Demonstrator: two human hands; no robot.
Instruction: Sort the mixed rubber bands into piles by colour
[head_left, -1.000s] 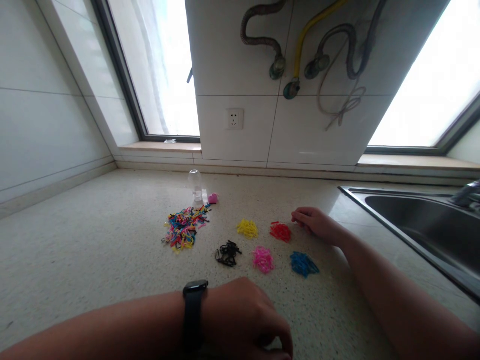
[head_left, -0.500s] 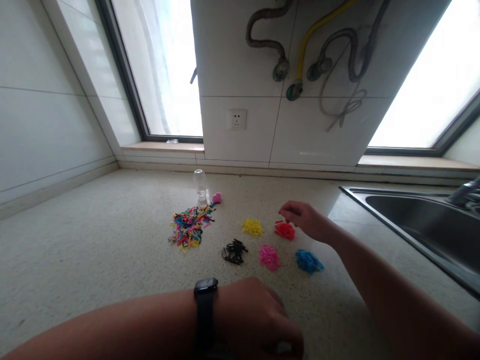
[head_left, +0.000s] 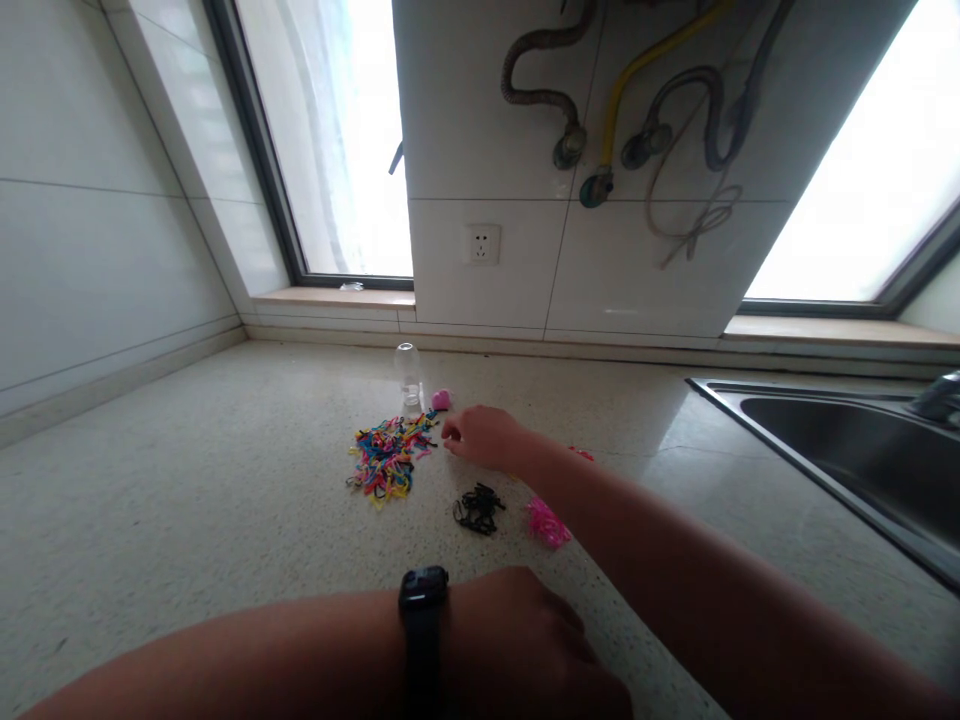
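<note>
My right hand (head_left: 484,438) hovers just right of a mixed pile of small coloured rubber bands (head_left: 386,455). Its fingers are bent, with a small gap between thumb and forefinger and nothing visible between them. My left hand (head_left: 532,645) is low in front, wearing a black watch (head_left: 424,590) at the wrist; its fingers curl under, and what they hold, if anything, is hidden. Black bands (head_left: 480,508) and pink bands (head_left: 549,522) lie in separate heaps. A bit of the red bands (head_left: 581,453) shows past my right forearm, which covers the yellow and blue heaps.
An upright clear bottle (head_left: 408,375) and a small pink object (head_left: 441,400) stand behind the mixed pile. A steel sink (head_left: 720,400) is set into the speckled counter (head_left: 187,480) at right. The tiled wall behind has a socket (head_left: 482,244) and hoses (head_left: 615,100).
My right hand has moved left from the red heap to beside the mixed pile, and its forearm now hides the yellow and blue heaps. My left hand stays low; the view has shifted slightly.
</note>
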